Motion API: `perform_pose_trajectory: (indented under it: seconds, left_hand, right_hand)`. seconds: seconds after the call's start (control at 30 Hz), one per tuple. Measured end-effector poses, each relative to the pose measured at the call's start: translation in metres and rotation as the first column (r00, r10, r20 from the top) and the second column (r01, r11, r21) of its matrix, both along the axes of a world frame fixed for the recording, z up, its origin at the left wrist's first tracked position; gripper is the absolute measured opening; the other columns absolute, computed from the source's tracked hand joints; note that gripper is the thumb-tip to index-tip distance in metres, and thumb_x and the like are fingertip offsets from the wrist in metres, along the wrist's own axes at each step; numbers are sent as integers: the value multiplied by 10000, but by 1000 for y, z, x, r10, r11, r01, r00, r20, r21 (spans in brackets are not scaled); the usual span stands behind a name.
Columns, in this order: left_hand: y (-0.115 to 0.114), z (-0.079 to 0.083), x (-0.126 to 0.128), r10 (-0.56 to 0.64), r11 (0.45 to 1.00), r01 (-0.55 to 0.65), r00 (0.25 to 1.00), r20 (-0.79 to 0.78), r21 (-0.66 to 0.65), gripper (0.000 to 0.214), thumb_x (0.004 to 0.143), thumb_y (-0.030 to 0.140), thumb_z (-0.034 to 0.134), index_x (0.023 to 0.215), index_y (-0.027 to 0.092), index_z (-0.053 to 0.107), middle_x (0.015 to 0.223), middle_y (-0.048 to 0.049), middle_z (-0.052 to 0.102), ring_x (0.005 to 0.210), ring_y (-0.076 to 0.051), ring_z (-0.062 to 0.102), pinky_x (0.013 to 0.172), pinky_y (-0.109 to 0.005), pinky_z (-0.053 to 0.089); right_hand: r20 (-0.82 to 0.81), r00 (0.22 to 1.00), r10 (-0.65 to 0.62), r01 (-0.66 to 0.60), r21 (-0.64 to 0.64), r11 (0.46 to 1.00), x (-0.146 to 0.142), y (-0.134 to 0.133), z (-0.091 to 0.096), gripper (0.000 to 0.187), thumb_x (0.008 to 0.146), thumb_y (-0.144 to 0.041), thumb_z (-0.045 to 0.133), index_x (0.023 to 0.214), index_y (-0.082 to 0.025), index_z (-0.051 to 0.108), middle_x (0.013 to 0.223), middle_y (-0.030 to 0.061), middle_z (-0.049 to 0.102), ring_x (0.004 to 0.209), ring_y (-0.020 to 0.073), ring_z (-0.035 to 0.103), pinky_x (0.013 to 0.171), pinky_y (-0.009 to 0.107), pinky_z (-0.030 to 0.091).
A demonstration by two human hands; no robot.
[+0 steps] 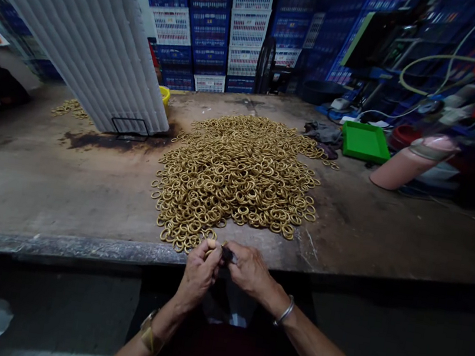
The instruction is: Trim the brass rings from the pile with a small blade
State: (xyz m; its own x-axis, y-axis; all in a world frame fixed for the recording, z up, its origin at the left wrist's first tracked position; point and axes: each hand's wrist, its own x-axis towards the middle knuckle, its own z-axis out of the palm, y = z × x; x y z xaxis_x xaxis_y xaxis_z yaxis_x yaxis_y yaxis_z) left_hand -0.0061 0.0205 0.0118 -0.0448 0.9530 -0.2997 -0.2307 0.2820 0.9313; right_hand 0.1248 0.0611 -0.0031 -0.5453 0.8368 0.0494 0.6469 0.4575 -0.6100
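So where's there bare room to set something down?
Left of the rings, between the white panel and the bench's front edge; also right of the rings, in front of the green tray and pink cylinder. Crowded: the middle and back right.

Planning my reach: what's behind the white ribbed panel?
Gold-coloured rings show past its left edge, part of a yellow container past its right, stacked crates farther back. The panel hides the rest.

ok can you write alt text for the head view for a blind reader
A person's left hand and right hand meet at a table's near edge, the right gripping a small dark item too blurred to name. Before them spreads a heap of gold-coloured rings; stacked blue and white crates stand behind.
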Motion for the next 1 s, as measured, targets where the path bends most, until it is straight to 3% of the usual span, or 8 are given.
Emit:
perform_pose_trajectory:
  seconds: [0.27,0.4,0.53,0.7,1.0]
  left_hand:
    - [-5,5,-1,4,998,1,995,-99,57,277,727,421,561,660,174,454,482,78,383,390,-40,310,382,-167,236]
    - [-15,13,0,-87,996,85,991,99,25,269,731,418,568,695,175,456,511,72,435,357,-28,298,343,-158,213]
    - [-16,10,-4,-33,999,44,931,363,-23,254,728,389,587,717,167,464,652,27,535,408,-31,371,354,-153,266]
    - [-12,-1,-11,44,997,-13,904,424,-75,252,723,369,597,719,135,504,773,-41,598,487,-56,463,363,-153,297]
    - [-11,-6,-19,74,991,4,823,563,-135,215,684,260,625,856,148,560,724,-22,586,546,-87,523,398,-156,317]
  right_hand:
    - [193,981,-31,36,-18,999,1,7,2,164,737,-158,439,830,-192,570,702,33,637,650,146,565,554,224,282]
    - [248,959,-137,129,48,990,0,21,1,206,762,-200,449,930,-200,569,743,47,643,660,151,566,563,228,289]
    - [124,966,-228,210,145,967,-12,37,-1,177,802,-235,429,915,-197,560,727,36,636,659,147,572,583,223,313]
    - [-25,955,-296,295,194,936,-37,48,1,196,816,-318,456,939,-195,545,777,34,649,710,148,595,615,212,343]
    - [90,948,-306,278,232,932,-44,52,2,123,803,-252,462,864,-211,560,826,27,646,741,150,588,615,222,333]
